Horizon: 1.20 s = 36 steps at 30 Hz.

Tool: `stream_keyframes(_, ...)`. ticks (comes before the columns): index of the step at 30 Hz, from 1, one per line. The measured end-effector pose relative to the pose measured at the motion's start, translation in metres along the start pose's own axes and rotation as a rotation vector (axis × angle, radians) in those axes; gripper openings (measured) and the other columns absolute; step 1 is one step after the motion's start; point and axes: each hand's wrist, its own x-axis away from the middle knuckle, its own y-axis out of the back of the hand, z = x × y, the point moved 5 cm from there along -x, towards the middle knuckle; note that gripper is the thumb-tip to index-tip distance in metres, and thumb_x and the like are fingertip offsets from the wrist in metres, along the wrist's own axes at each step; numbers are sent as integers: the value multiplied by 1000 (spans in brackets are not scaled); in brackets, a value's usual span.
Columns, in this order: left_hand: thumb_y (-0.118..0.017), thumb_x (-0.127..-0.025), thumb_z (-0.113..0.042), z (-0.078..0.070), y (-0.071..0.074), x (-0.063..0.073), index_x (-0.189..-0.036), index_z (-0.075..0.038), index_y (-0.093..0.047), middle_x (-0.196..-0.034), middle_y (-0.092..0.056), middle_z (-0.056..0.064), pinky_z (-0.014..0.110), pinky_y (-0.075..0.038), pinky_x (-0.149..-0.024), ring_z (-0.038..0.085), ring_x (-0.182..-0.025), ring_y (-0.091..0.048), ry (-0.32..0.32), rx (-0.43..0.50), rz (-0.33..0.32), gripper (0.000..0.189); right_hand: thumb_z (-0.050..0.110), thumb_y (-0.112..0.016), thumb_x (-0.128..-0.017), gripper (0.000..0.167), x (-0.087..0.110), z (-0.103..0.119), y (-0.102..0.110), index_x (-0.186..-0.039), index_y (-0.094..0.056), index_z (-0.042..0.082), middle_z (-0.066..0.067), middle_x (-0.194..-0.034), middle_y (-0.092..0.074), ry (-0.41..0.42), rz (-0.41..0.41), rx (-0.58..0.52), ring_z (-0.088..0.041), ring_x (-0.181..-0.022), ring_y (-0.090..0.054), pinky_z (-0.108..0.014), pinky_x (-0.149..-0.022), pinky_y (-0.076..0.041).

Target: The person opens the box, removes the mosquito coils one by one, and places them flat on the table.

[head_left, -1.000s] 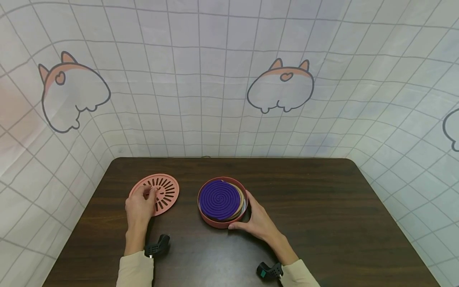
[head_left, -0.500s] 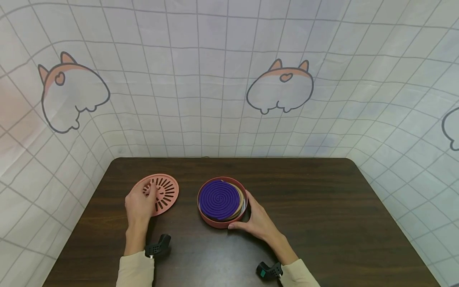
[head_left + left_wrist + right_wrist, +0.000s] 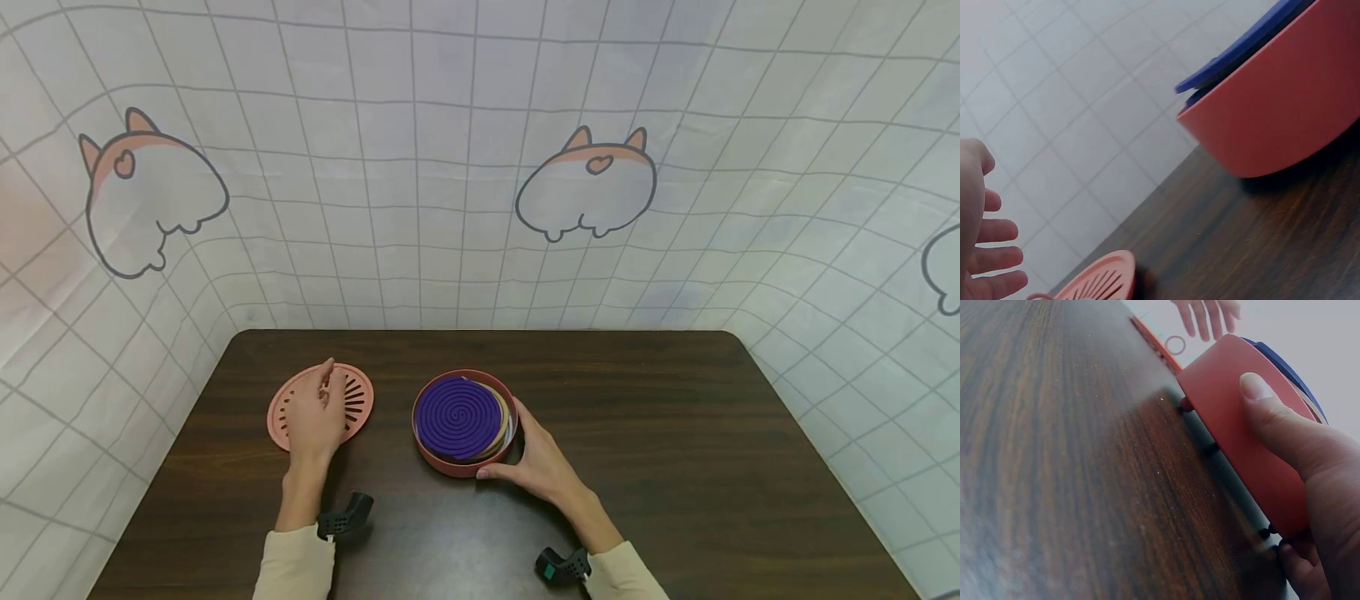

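A round, slotted pink lid (image 3: 358, 398) lies at the left of the table, a thin ring (image 3: 1167, 345) standing up from it. Over the lid hovers my left hand (image 3: 312, 421), its fingers loosely extended and holding nothing; the left wrist view shows them apart from the lid. Near the middle is a round, reddish-pink mosquito coil box (image 3: 448, 468) on small feet. A purple mosquito coil (image 3: 459, 418) lies in it, tilted, over yellowish and pale ones. My right hand (image 3: 547, 467) grips the box's right side, thumb on the near wall (image 3: 1229, 419).
The dark wooden table (image 3: 660, 433) carries the lid and box. White gridded cloth (image 3: 442, 208) with corgi drawings hangs behind and at both sides. A black camera (image 3: 345, 517) sits on the left wrist, another camera (image 3: 562, 567) on the right.
My left hand pinched at the lid's middle earlier; now it has let go and shifted right, above the lid. The lid, box and right hand have stayed in place.
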Motion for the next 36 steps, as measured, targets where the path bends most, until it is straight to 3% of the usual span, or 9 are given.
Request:
stream_keyframes(8,-42,-108,-36,-4,-17,4,-142,-8,-57,-138,-60,20,55,-50,-100,38,-126,-58,-1,98,67,47,62,-89,-61,127,0,1,-1,-161,-20,26,0,-161,-37,5,-4,1,-23,-148,-38,-52,-118,-34)
stream_keyframes(18,-44,-107,-38,-7,-39,12,-142,-8,-57,-138,-61,20,55,-50,-99,38,-121,-61,-14,110,187,48,63,-88,-62,127,0,0,-1,-162,-18,25,-1,-162,-35,-2,0,11,-23,-149,-37,-52,-118,-34)
stream_keyframes(27,-42,-107,-43,-9,-60,20,-143,-14,-57,-136,-65,13,52,-50,-99,34,-118,-65,30,181,307,48,62,-88,-62,127,1,0,0,-162,-18,24,-2,-162,-35,-6,-4,15,-25,-149,-37,-53,-118,-33)
stream_keyframes(31,-42,-107,-42,-11,-68,24,-143,-14,-57,-136,-65,10,51,-52,-96,32,-111,-68,29,211,349,48,63,-88,-62,127,1,-1,0,-161,-19,24,-2,-162,-35,-7,-4,16,-25,-149,-37,-53,-118,-33)
stream_keyframes(36,-43,-108,-39,-13,-77,29,-141,-14,-59,-137,-65,7,47,-52,-98,28,-114,-68,8,231,376,45,63,-88,-62,127,1,-1,0,-161,-19,23,-2,-162,-36,2,-4,13,-25,-148,-38,-53,-118,-34)
